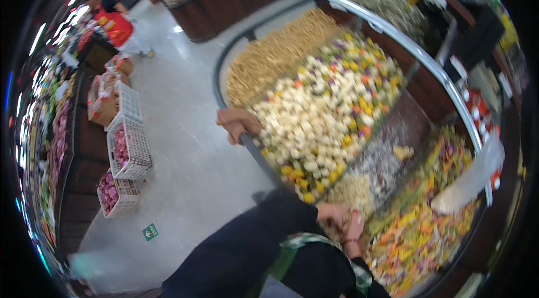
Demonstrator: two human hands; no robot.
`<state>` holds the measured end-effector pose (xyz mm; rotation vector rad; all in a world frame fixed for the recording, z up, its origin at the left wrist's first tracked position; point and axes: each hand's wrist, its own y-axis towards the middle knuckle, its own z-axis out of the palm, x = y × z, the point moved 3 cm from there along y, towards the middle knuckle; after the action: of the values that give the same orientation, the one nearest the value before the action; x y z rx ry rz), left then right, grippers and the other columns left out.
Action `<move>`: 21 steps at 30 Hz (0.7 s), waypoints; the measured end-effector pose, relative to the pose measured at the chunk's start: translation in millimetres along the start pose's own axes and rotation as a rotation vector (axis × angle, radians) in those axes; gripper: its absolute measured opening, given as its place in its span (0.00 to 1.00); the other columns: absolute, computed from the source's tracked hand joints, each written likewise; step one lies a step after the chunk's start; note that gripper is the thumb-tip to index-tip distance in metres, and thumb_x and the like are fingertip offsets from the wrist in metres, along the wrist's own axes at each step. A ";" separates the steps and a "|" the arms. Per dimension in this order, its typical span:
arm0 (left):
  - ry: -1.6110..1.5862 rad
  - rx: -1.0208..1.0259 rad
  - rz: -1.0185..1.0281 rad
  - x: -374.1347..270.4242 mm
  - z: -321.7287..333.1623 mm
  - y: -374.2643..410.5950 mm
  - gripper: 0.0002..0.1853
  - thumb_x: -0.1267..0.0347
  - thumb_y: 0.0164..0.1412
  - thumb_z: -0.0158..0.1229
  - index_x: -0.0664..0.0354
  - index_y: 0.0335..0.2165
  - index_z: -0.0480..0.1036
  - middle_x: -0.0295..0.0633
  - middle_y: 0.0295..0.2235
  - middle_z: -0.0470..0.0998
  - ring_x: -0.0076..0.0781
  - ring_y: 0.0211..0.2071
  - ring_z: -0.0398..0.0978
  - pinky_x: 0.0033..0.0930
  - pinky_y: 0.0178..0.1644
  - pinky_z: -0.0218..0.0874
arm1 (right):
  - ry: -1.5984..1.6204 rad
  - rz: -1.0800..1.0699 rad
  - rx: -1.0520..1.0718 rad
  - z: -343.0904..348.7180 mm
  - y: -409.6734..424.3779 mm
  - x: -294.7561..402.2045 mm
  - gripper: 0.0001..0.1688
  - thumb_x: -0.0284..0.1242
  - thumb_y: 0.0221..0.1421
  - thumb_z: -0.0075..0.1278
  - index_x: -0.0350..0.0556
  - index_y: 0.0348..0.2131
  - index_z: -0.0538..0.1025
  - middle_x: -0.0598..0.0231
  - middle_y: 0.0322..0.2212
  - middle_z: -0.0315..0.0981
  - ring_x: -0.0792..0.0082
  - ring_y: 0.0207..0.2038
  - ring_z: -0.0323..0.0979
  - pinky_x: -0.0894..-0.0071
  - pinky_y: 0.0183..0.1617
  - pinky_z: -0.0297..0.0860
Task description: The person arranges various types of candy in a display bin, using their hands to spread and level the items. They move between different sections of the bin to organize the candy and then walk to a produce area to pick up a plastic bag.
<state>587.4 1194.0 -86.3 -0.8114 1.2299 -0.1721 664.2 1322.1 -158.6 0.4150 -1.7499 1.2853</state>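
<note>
My left hand (333, 214) and my right hand (353, 230) are close together at the lower centre, over a compartment of pale small pieces (349, 192). The fingers are blurred, and what they touch or hold cannot be told. Beyond my hands, a large compartment holds white cubes (307, 119) mixed with yellow, orange and purple ones. To their right lie thin multicoloured strips (414, 239) in another compartment. A clear plastic bag (471, 180) with pale contents hangs or rests above these strips.
Golden-brown dry pieces (278, 55) fill the far compartment. A brown cloth (238, 124) drapes over the bin's dark rim (263, 161). White plastic crates (141, 152) with reddish-purple produce stand on the floor at left. A person in a red vest (116, 26) is at the upper left.
</note>
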 end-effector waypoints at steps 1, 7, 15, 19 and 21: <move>0.041 -0.097 0.027 7.5 -0.8 10.6 0.56 0.66 0.23 0.71 0.60 0.52 0.47 0.52 0.32 0.71 0.42 0.24 0.74 0.38 0.22 0.67 | 0.016 -0.066 -0.030 -2.2 5.9 -1.5 0.22 0.37 0.48 0.51 0.42 0.40 0.68 0.63 0.34 0.68 0.72 0.34 0.66 0.72 0.36 0.65; 0.436 -0.494 0.361 -55.0 -71.1 -69.3 0.46 0.63 0.27 0.69 0.60 0.49 0.56 0.52 0.47 0.60 0.48 0.49 0.58 0.40 0.53 0.50 | 0.088 -0.417 0.015 89.0 -54.4 150.5 0.21 0.27 0.48 0.53 0.44 0.43 0.66 0.69 0.32 0.68 0.80 0.34 0.65 0.80 0.38 0.64; 0.825 -0.962 -0.044 -39.6 -190.0 -205.5 0.59 0.69 0.30 0.69 0.51 0.57 0.40 0.67 0.53 0.49 0.58 0.49 0.60 0.41 0.48 0.60 | -0.433 -0.793 0.264 192.8 -60.1 214.7 0.50 0.45 0.37 0.58 0.37 0.52 0.55 0.46 0.50 0.54 0.51 0.53 0.53 0.58 0.56 0.53; 0.962 -1.106 0.040 -5.0 -210.2 -203.4 0.36 0.72 0.41 0.62 0.55 0.52 0.57 0.54 0.47 0.63 0.48 0.45 0.66 0.39 0.48 0.60 | -0.174 -0.465 0.189 86.4 26.5 190.5 0.28 0.32 0.47 0.52 0.42 0.47 0.63 0.58 0.36 0.72 0.71 0.33 0.71 0.72 0.33 0.71; 0.621 -1.051 0.336 -41.2 -175.7 -164.7 0.27 0.74 0.46 0.58 0.58 0.48 0.62 0.48 0.44 0.67 0.39 0.41 0.69 0.33 0.43 0.63 | -0.637 -0.460 -0.036 16.3 92.4 131.0 0.23 0.37 0.47 0.51 0.45 0.42 0.69 0.57 0.29 0.74 0.64 0.31 0.73 0.68 0.38 0.69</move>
<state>466.4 1017.8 32.1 -1.4864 2.0612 0.5962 520.8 1375.0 -107.5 1.2304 -2.0143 0.8293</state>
